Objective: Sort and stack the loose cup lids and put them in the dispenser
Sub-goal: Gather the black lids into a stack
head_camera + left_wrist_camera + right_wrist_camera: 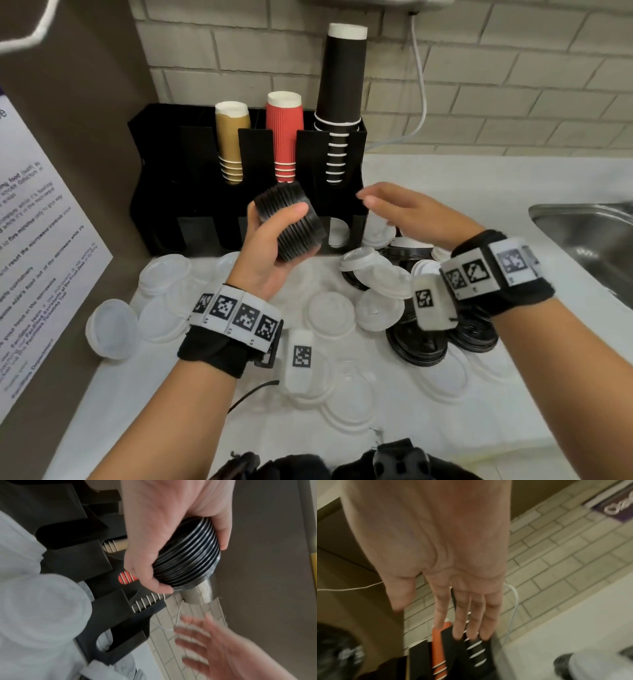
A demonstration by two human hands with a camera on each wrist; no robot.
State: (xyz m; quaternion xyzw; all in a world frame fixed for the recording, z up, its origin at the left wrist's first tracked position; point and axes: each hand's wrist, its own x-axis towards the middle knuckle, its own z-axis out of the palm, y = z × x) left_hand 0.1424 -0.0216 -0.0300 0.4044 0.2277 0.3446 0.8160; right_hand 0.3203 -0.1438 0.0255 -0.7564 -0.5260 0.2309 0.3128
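My left hand grips a stack of black lids on its side, thumb over the top, just in front of the black dispenser; the same stack of black lids fills the left wrist view. To its right my right hand hovers flat with straight fingers and holds nothing; its fingers point at the dispenser. Loose white lids and loose black lids lie scattered on the white counter. One white lid shows in the dispenser's right front slot.
The dispenser holds gold cups, red cups and tall black cups upside down. A steel sink is at the right. A brown panel with a printed notice stands at the left. A white cable hangs on the tiled wall.
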